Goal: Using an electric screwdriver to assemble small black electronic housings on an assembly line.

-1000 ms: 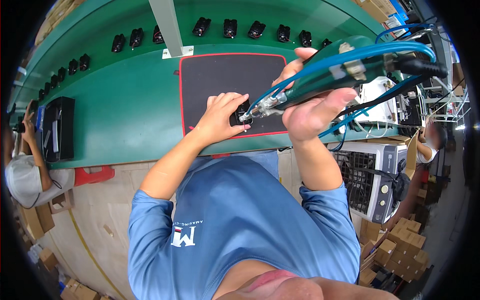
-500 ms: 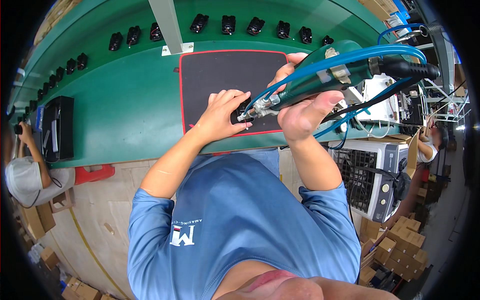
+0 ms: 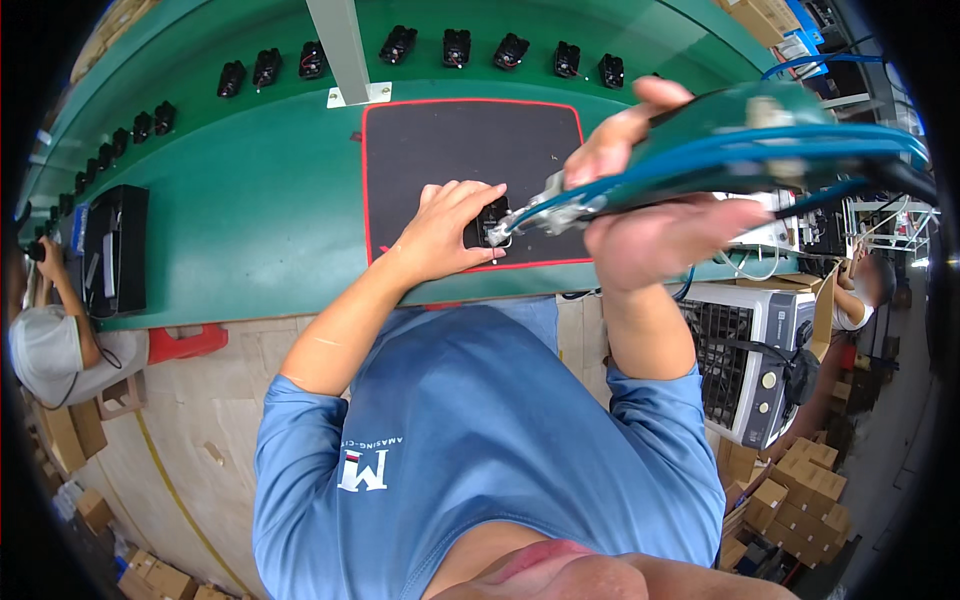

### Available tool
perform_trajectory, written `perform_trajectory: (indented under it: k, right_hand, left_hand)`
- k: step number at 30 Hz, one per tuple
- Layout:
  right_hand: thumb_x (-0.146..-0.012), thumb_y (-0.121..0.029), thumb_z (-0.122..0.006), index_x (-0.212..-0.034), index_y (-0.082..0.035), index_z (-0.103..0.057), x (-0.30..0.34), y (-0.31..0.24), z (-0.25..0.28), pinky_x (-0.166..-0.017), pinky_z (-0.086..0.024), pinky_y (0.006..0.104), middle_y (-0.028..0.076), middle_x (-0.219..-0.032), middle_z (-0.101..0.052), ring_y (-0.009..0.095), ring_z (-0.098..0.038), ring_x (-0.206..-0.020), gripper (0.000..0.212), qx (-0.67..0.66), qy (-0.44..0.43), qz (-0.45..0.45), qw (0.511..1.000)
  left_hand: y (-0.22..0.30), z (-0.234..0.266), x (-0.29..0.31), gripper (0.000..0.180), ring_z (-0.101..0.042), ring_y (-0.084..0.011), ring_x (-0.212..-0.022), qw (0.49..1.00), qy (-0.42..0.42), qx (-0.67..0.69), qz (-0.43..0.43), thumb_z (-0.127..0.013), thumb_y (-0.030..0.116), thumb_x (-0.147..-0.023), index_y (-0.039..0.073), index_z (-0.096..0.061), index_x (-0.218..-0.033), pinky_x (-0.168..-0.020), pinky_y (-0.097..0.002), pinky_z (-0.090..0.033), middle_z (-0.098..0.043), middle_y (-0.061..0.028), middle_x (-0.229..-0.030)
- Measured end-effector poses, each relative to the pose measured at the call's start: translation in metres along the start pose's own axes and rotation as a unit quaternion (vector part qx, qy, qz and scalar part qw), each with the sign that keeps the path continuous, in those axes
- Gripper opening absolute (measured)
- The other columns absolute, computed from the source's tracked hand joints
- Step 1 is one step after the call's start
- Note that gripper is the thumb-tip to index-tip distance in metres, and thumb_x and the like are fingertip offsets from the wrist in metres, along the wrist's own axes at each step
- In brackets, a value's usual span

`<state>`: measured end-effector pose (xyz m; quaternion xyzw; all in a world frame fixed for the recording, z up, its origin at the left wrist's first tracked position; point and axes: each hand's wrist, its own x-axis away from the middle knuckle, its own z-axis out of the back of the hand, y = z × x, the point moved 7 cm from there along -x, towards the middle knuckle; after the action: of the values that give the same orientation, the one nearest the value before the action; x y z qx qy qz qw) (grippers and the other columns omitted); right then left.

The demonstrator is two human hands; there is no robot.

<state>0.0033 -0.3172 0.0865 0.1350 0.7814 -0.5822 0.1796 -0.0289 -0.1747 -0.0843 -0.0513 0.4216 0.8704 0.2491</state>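
My left hand (image 3: 440, 232) lies on the dark mat with the red border (image 3: 470, 140), its thumb and fingers closed around a small black plastic part (image 3: 488, 218). Gripped in my right hand (image 3: 655, 245) is a green power screwdriver (image 3: 735, 118) with blue hoses, blurred by motion. The tool is tilted, its metal nose (image 3: 500, 233) pointing down to the left over the black part. I cannot tell whether the tip touches it. A short light-coloured lead sticks out from the part's near side.
Several similar black parts (image 3: 457, 48) stand along the green bench's far side, behind a grey metal post (image 3: 342, 50). A black bin (image 3: 125, 255) is at the left, near another person (image 3: 60, 345). An air cooler (image 3: 745, 360) and cardboard boxes (image 3: 800, 490) are at right.
My right hand has moved up and to the right with the screwdriver, the tool's rear swinging toward the right edge. My left hand stays on the black part.
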Motion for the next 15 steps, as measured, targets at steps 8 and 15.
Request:
perform_trajectory:
  k: [8, 15]
  right_hand:
    - [-0.077, -0.093, -0.025, -0.115, 0.003, -0.053, 0.006, 0.027, -0.012, -0.053, -0.050, 0.0308, 0.009, -0.068, -0.056, 0.017, -0.055, -0.055, 0.107, -0.002, -0.051, -0.028, 0.998]
    - [-0.080, -0.091, -0.025, -0.114, 0.004, -0.052, 0.016, 0.040, -0.012, -0.052, -0.049, 0.0279, 0.009, -0.067, -0.056, 0.016, -0.054, -0.056, 0.104, 0.000, -0.018, -0.007, 1.000]
  left_hand:
    - [0.002, -0.003, 0.002, 0.076, -0.053, -0.0244, -0.108, 1.000, -0.002, 0.002, -0.003, -0.086, 0.027, -0.064, 0.011, -0.056, -0.132, -0.092, -0.0375, -0.033, -0.059, -0.0052, -0.123]
    - [0.006, 0.000, 0.003, 0.073, -0.053, -0.0242, -0.107, 1.000, 0.009, 0.025, 0.004, -0.087, 0.027, -0.064, 0.012, -0.057, -0.130, -0.092, -0.0372, -0.034, -0.060, -0.0038, -0.122]
